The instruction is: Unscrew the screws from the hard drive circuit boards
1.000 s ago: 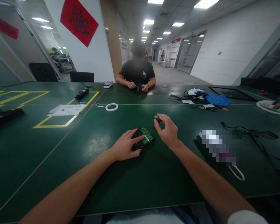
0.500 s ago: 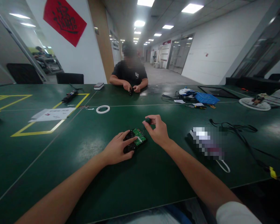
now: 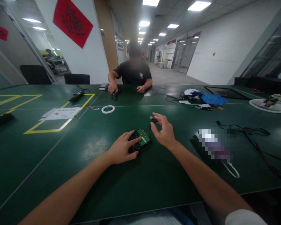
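Observation:
A hard drive (image 3: 144, 140) lies on the green table, its green circuit board facing up. My left hand (image 3: 123, 148) grips it from the left, the thumb at its near side, the other fingers over its far side and the index finger reaching across the board. Above the drive's right end, my right hand (image 3: 163, 129) pinches the dark handle of a small screwdriver (image 3: 153, 119). Its thin shaft slants down toward the board's far right edge; whether the tip touches a screw is too small to tell.
A white ring (image 3: 108, 109) and a paper sheet (image 3: 61, 113) lie left of the drive. On the right are a blurred-out object (image 3: 213, 145), black cables (image 3: 248, 139) and a blue basket (image 3: 214, 99). Opposite sits a person (image 3: 134, 73) holding a dark tool.
My view has shifted slightly, moving the scene rightward. Both my hands keep their hold on drive and screwdriver. The person opposite has drawn their hands apart, one moving the dark tool aside.

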The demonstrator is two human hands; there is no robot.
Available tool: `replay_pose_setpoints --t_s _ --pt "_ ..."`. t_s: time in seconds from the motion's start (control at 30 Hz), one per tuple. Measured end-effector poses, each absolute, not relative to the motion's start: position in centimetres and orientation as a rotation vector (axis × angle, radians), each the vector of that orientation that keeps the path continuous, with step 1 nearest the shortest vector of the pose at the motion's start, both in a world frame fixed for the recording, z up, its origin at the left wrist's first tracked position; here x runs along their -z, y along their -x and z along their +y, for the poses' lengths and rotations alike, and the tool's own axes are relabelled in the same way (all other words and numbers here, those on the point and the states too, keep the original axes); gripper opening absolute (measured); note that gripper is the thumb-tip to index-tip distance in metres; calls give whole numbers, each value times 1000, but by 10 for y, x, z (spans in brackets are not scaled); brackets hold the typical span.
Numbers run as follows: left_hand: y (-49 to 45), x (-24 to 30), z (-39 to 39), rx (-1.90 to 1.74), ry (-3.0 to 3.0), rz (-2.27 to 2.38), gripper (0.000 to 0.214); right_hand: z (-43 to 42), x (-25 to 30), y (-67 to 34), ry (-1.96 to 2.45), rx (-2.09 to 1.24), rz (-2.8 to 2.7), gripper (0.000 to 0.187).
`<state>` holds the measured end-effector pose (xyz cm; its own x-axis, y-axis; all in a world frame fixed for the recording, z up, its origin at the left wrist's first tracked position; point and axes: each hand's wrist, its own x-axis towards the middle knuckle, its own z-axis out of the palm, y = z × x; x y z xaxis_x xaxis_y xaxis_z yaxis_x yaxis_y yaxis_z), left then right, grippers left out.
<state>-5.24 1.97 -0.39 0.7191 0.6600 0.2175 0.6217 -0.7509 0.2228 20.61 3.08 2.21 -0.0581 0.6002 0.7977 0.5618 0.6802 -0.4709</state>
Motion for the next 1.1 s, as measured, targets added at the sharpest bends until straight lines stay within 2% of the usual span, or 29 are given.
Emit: replay_pose_setpoints --t_s 0.3,0.5,0.7,0.9,1.1 --pt "52 3 19 -417 -2791 1038 68 27 -25 -205 997 169 -1772 25" --pt "53 2 19 -426 -2792 1032 67 28 -26 -204 939 82 -1762 27" --pt "53 1 19 -428 -2787 1031 67 25 -29 -205 988 211 -1829 23" --pt "54 3 20 -441 -2783 1021 68 26 -29 -205 938 129 -1773 25" --pt "53 2 20 -431 -2793 1027 68 23 -28 -205 989 189 -1814 25"
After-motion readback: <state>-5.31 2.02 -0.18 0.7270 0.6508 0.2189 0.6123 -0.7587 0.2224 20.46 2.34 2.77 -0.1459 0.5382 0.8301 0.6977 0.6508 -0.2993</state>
